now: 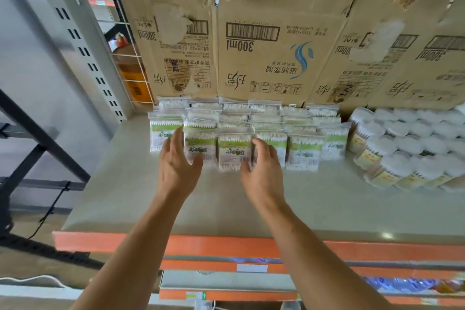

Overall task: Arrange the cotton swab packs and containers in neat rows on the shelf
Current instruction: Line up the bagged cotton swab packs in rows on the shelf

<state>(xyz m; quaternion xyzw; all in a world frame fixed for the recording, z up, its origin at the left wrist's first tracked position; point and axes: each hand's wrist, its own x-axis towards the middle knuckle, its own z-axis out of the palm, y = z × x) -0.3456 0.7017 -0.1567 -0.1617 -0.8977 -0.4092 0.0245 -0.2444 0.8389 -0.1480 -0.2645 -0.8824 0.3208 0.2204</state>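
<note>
Our left hand (176,166) and right hand (264,173) flank a clear, green-labelled swab pack (234,152). Fingers loosely spread, gripping nothing.

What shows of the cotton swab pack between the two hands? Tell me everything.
The cotton swab pack is a clear plastic bag with a green and white label, a barcode below it, and white swab tips showing top and bottom. It stands upright on the shelf, frontmost of its row, flanked by like packs. The right hand has its thumb by its lower right corner; contact is unclear.
</note>
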